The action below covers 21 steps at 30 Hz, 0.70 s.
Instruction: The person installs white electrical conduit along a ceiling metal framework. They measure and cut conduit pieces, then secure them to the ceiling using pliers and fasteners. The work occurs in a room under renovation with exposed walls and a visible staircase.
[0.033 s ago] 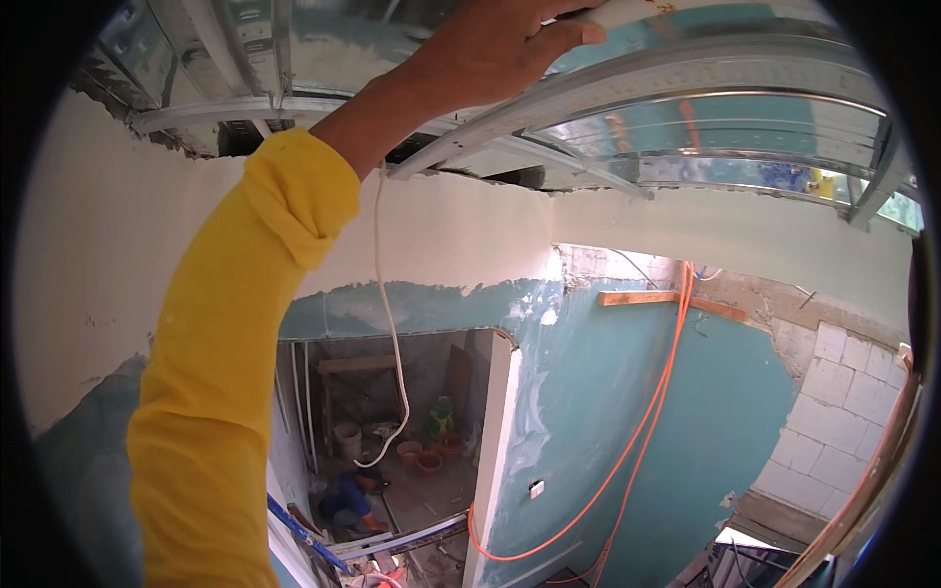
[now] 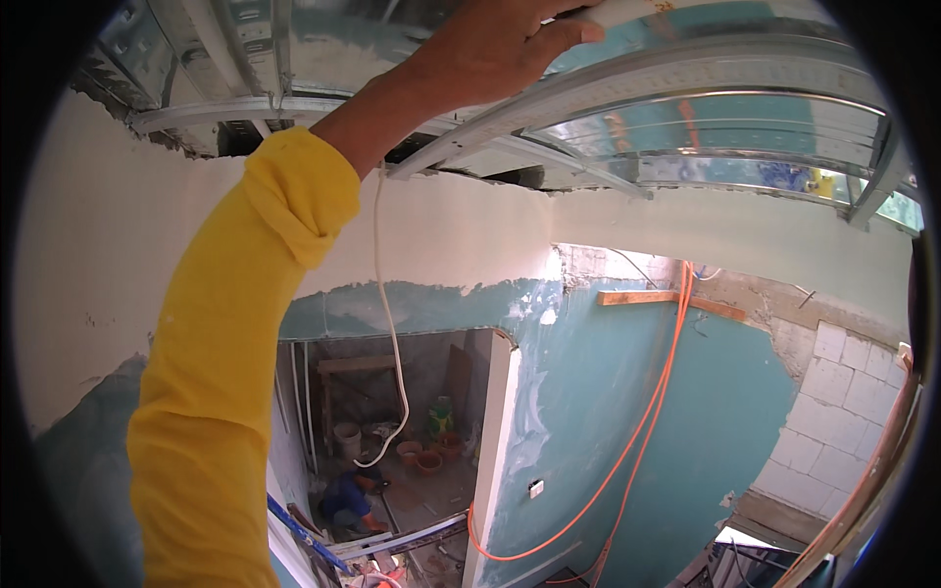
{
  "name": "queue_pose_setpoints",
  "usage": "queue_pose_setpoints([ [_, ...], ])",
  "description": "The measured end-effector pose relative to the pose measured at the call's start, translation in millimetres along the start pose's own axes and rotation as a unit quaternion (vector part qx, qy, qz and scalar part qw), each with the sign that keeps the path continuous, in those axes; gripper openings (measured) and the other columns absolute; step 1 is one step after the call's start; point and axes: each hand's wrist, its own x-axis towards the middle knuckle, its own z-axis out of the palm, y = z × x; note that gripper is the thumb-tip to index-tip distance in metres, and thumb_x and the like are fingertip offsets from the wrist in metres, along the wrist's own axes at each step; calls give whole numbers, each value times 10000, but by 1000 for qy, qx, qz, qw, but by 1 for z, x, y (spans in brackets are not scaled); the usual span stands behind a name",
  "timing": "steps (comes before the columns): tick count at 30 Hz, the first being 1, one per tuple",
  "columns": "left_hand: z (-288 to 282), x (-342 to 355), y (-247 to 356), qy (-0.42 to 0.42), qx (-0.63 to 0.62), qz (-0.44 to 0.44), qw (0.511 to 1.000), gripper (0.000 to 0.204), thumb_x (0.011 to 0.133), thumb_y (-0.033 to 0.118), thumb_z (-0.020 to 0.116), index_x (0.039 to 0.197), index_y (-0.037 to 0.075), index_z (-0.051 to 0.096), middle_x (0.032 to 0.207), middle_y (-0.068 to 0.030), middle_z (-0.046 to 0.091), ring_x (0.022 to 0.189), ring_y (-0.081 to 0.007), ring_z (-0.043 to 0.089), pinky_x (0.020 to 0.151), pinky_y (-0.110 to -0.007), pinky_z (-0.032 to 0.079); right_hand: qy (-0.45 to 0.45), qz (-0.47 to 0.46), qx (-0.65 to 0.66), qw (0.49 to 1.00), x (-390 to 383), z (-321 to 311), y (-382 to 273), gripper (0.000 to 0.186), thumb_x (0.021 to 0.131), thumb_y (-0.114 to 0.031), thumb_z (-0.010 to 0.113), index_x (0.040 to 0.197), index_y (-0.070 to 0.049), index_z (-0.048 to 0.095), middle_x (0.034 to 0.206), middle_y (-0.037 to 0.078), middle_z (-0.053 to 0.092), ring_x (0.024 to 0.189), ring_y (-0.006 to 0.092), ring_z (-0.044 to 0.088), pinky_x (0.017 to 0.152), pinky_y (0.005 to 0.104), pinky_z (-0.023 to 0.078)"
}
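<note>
This is a room being built, with a wall that is white on top and blue-green lower down. Silver metal bars run across the ceiling.

The left hand is up high, in a yellow sleeve. Its fingers curl over the top of a curved metal bar and touch it. I cannot tell if they grip a small white thing by the fingertips.

A thin white cord hangs down from near the wrist and loops at the bottom. An orange cable hangs down the blue wall to the right. Below is a doorway. Inside it, buckets sit on the floor, and a person in blue crouches low.
</note>
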Motion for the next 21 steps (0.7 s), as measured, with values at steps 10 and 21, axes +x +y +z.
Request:
queue_pose_setpoints([
  [10,-11,1,12,-47,-67,-200,976,345,1064,211,576,1324,-16,576,944,-161,645,821,-232,632,751,-347,507,11,5,9,1000,2,1,-5,248,1072,-297,632,1116,-67,715,747,-63,502,650,56,418,566,241,346],
  [21,29,-19,-12,158,-89,-200,963,458,1022,436,649,1261,46,649,1026,-142,694,922,-229,665,845,-351,521,-35,-27,-52,998,20,-13,18,242,1091,-252,586,1211,-71,692,805,-50,538,710,56,472,636,235,408],
])
